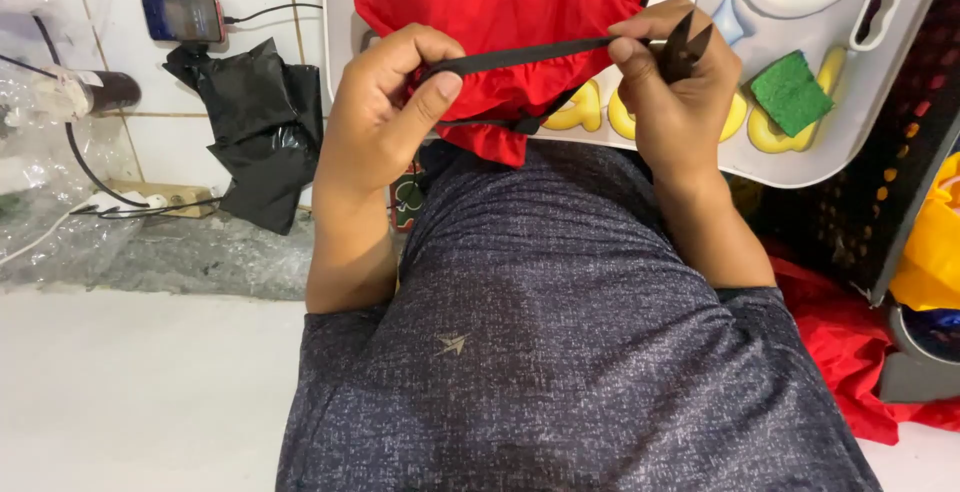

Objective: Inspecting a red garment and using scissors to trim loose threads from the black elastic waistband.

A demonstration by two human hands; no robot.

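Head view: nearest lies the person's grey speckled knit shirt [560, 352], forearms rising from it. The left hand [385, 112] is curled, thumb and forefinger pinching one end of a flat black fabric strap [530, 54], so the strap runs taut. The right hand [670, 82] pinches the other end while gripping small black thread snips [685, 47], blades beside the strap. Behind, red cloth [500, 12] hangs bunched against a white printed board [840, 102], where a green sponge square [790, 92] sits near its right edge.
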